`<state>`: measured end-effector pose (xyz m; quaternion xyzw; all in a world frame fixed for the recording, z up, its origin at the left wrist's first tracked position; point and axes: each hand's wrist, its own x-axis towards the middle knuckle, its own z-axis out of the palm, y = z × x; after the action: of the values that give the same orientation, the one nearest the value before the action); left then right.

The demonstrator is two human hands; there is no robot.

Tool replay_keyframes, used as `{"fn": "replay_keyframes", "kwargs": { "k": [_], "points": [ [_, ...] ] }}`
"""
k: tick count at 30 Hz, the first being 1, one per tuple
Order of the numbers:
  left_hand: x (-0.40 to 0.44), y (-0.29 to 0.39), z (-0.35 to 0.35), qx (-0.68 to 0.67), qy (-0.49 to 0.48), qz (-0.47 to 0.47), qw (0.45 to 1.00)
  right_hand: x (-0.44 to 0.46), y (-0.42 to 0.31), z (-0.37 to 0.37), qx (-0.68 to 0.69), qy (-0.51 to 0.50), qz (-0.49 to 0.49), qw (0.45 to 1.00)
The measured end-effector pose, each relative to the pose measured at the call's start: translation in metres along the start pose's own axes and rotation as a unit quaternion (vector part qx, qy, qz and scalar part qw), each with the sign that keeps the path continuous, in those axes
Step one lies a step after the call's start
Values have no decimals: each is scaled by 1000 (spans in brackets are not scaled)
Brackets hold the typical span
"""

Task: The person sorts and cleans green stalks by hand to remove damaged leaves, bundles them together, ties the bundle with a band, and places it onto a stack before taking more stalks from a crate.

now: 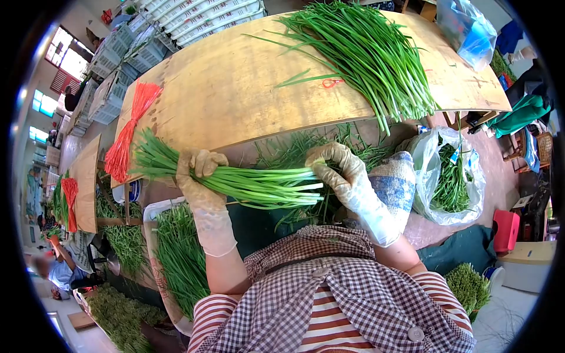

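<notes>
Greens (259, 185) by the table (206, 88): left hand (199, 170) wrapped round, right hand (343, 170) pinching stalk ends (315, 186); I'd grip gently.

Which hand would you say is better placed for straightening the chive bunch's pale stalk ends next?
Probably the right hand: it is at the pale stalk ends, while the left hand is wrapped around the chive bunch nearer the leaf tips.
</notes>
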<state>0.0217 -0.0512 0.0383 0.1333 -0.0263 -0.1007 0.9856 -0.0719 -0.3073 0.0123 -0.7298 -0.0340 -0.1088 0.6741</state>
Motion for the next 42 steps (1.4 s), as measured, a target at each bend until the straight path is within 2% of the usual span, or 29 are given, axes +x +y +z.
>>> {"fn": "replay_keyframes", "kwargs": {
  "k": [1, 3, 4, 5, 6, 7, 8, 9, 12, 14, 16, 19, 22, 24, 26, 27, 30, 31, 34, 35, 36, 38, 39, 42],
  "points": [
    [0, -3, 0, 22, 5, 3, 1000, -1, -4, 2, 22, 10, 30, 999],
    [-1, -9, -1, 30, 9, 15, 999, -1, -3, 0, 264, -4, 64, 962],
    [-1, -12, -1, 35, 10, 21, 999, 0, -3, -1, 380, -11, 79, 922],
    [-2, -14, 0, 46, 7, 28, 999, 7, -5, -1, 453, -22, -18, 891],
    [-3, -16, 2, 57, 3, 37, 998, 7, -11, -10, 562, -22, 9, 827],
    [-3, -17, 3, 67, -1, 45, 997, 11, 7, -27, 518, -27, -44, 854],
    [-3, -16, 1, 61, -1, 49, 997, 8, 6, -36, 376, 32, -23, 926],
    [-4, -13, -1, 56, -1, 51, 997, 6, 6, -45, 225, 82, 14, 971],
    [-1, -14, -2, 65, 12, 61, 996, 0, -37, -23, 184, 60, 111, 975],
    [-4, -18, -1, 81, 23, 58, 995, -1, -35, -20, 130, -22, 178, 975],
    [-5, -22, 5, 98, 20, 47, 994, 3, -27, -15, 179, 1, 198, 964],
    [-6, -18, -1, 133, -60, 8, 989, 11, -23, -13, 214, 34, 204, 955],
    [-6, -19, -1, 105, -47, 15, 993, 10, -29, -8, 184, 13, 157, 970],
    [-6, -21, -1, 94, -33, 22, 995, 9, -21, -2, 260, -4, 191, 946],
    [-6, -23, -1, 84, -23, 20, 996, 9, -14, 3, 235, -31, 196, 952],
    [-5, -25, -1, 79, -19, 15, 997, 6, 5, 8, 171, -8, 185, 968],
    [-3, -25, -2, 80, -3, 30, 996, 3, 1, 7, 82, -31, 171, 981],
    [-3, -24, -2, 83, 3, 41, 996, 2, 2, 8, -18, -34, 124, 992],
    [0, -19, -10, 24, -54, 10, 998, -4, 0, 7, -24, -29, 63, 997],
    [1, -17, -10, -7, -84, -8, 996, -7, -10, 3, 166, -55, 126, 976],
    [1, -14, -9, -39, -112, -25, 993, -6, -17, -1, 175, -88, 98, 976],
    [0, -10, -8, -87, -158, -46, 983, -9, -21, -8, 161, -97, -21, 982],
    [1, -8, -5, -105, -176, -51, 977, -11, -21, -12, 229, -81, 2, 970],
    [1, 5, -1, -133, -205, -41, 969, -10, -10, -40, 265, -40, -91, 959]
  ]
}}
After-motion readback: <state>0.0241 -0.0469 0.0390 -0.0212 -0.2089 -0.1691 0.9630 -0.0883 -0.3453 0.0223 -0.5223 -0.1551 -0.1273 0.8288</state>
